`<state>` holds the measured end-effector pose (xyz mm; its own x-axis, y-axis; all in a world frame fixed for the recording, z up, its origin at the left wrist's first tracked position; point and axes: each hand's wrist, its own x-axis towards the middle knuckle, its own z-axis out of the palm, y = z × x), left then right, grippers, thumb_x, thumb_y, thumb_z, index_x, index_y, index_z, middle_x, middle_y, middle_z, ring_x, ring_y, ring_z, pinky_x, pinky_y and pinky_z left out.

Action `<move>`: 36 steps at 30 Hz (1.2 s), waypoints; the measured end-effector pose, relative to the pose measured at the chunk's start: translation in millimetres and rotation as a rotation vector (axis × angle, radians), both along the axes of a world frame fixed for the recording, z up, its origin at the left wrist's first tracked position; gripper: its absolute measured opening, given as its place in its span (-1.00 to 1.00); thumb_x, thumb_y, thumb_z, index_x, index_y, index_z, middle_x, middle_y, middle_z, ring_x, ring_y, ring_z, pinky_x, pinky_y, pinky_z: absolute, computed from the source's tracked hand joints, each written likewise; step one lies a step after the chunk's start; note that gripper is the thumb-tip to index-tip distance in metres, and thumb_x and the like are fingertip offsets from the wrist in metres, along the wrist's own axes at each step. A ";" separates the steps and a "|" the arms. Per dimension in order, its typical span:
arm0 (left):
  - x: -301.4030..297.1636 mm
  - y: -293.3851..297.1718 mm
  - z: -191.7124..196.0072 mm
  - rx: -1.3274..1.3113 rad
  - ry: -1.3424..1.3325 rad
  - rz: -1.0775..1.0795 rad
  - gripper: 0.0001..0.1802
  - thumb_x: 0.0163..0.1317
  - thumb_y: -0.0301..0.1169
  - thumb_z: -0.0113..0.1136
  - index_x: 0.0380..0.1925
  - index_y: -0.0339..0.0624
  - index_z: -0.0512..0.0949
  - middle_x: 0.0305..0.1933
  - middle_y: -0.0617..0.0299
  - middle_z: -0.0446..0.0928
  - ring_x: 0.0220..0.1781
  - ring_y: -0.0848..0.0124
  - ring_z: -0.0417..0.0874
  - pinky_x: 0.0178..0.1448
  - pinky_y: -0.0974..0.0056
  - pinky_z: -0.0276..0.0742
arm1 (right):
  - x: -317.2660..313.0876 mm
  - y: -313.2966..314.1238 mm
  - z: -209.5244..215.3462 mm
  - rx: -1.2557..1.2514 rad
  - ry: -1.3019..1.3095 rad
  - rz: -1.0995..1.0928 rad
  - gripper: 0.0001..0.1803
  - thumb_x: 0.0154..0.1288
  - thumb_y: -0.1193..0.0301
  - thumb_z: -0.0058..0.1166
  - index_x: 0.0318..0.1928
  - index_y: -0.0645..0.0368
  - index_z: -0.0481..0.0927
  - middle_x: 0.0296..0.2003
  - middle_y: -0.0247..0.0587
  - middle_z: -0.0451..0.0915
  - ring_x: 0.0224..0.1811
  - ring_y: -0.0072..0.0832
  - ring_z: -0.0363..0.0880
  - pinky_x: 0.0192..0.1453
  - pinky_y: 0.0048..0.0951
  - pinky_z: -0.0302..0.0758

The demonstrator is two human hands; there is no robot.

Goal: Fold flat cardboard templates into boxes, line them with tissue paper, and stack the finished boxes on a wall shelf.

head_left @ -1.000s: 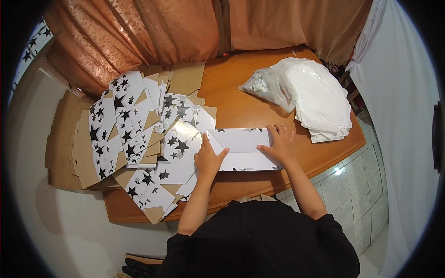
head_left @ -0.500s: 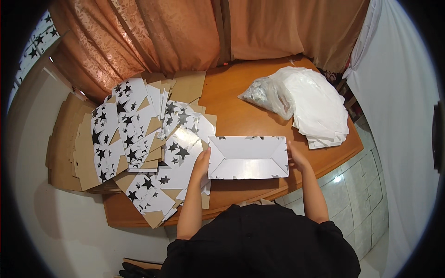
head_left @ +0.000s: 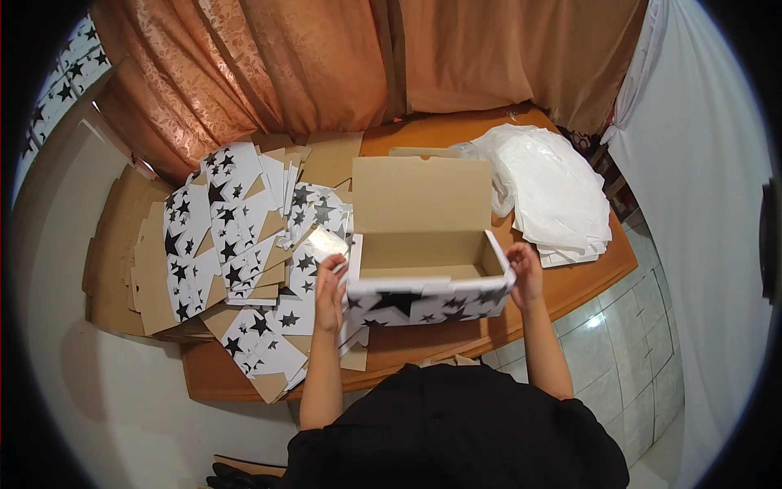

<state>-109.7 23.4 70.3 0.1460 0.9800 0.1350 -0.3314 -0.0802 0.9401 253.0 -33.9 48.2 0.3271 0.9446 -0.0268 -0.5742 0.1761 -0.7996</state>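
Note:
A cardboard box, white with black stars outside and plain brown inside, stands open on the wooden table with its lid flap raised behind. My left hand grips the box's left end and my right hand grips its right end. The inside of the box looks empty.
A spread of flat, unfolded star-printed box blanks covers the table's left side. A heap of white plastic bags lies at the right rear. Orange curtains hang behind, and a tiled floor shows at the right.
The flat folded blank I held a second ago has been opened up into a standing box with its lid raised. My hands have moved to its two ends.

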 end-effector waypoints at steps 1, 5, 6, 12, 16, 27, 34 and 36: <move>2.1 -5.8 -8.6 -0.038 0.037 -0.020 -0.31 0.25 0.08 -0.11 0.17 -0.26 0.21 0.19 0.14 0.24 0.24 0.27 0.25 0.37 0.21 0.03 | -9.2 -5.8 -7.4 -0.043 0.007 -0.012 -0.79 0.34 0.23 -0.13 -0.21 0.09 0.41 -0.33 -0.34 0.43 -0.22 -0.53 0.42 -0.14 -0.51 0.37; 7.8 -22.6 -51.8 -0.284 0.080 0.018 -0.43 0.29 -0.20 -0.05 0.25 -0.19 0.18 0.28 0.10 0.18 0.30 0.24 0.20 0.39 0.19 -0.02 | -20.0 -27.8 -57.8 -0.128 0.040 -0.008 -0.69 0.16 0.52 0.07 -0.08 0.10 0.36 -0.22 -0.32 0.38 -0.31 -0.66 0.38 -0.40 -0.63 0.30; 11.6 -28.1 -56.0 -0.221 0.204 0.101 -0.46 0.27 -0.32 -0.04 0.24 -0.19 0.19 0.29 0.11 0.17 0.31 0.25 0.20 0.39 0.18 0.00 | -22.3 -31.9 -61.9 -0.207 -0.078 -0.042 -0.62 0.16 0.50 0.08 -0.01 0.09 0.34 -0.16 -0.30 0.39 -0.20 -0.62 0.39 -0.24 -0.57 0.34; 16.5 -26.0 -54.0 -0.056 0.567 0.156 -0.42 0.09 -0.67 -0.05 0.19 -0.17 0.26 0.23 0.06 0.21 0.29 0.21 0.22 0.37 0.19 0.08 | -23.8 -35.7 -69.4 -0.243 -0.397 -0.024 -0.44 0.19 0.56 0.03 0.20 0.09 0.20 0.02 -0.17 0.33 -0.14 -0.45 0.46 -0.08 -0.51 0.45; 26.4 -34.4 -39.8 0.186 0.873 0.255 -0.45 -0.02 -0.78 -0.12 0.02 -0.16 0.43 0.14 -0.01 0.25 0.19 0.10 0.31 0.28 0.18 0.22 | -33.6 -31.3 -29.1 -0.257 -0.907 0.044 -0.60 0.13 0.67 -0.07 0.02 0.19 0.35 -0.06 -0.07 0.42 -0.21 -0.26 0.51 -0.10 -0.36 0.45; 9.9 -38.8 -40.8 0.619 1.052 0.335 -0.75 0.03 -0.53 0.13 -0.23 -0.09 0.57 0.03 0.02 0.36 0.05 0.07 0.38 0.13 0.12 0.29 | -36.3 -41.2 -6.0 0.027 -1.439 -0.099 -0.74 0.10 0.48 0.05 -0.14 0.19 0.48 -0.10 -0.05 0.44 -0.08 -0.05 0.44 0.03 -0.18 0.35; -16.2 -54.1 -60.9 0.780 1.232 -0.002 -0.67 -0.02 -0.12 0.31 -0.28 0.01 0.58 -0.10 0.30 0.50 0.17 0.25 0.40 0.25 -0.04 0.09 | -35.3 -78.8 -29.6 0.099 -1.804 0.138 -0.67 0.10 0.20 0.17 -0.13 0.04 0.53 0.10 -0.16 0.39 0.30 -0.18 0.20 0.28 0.00 0.11; -20.1 -50.3 -70.4 0.791 1.295 -0.045 -0.71 0.00 -0.11 0.29 -0.31 0.02 0.59 -0.15 0.34 0.53 0.15 0.27 0.42 0.28 -0.03 0.05 | -29.6 -74.7 -45.9 0.122 -1.813 0.128 -0.68 0.11 0.19 0.16 -0.15 0.02 0.54 0.10 -0.17 0.39 0.29 -0.21 0.21 0.29 0.04 0.08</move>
<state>-129.8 -26.9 -0.1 0.5996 0.7111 0.3671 0.6485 -0.7005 0.2978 223.4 -108.6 2.3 -0.1968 0.9326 0.3024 0.8788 0.3045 -0.3673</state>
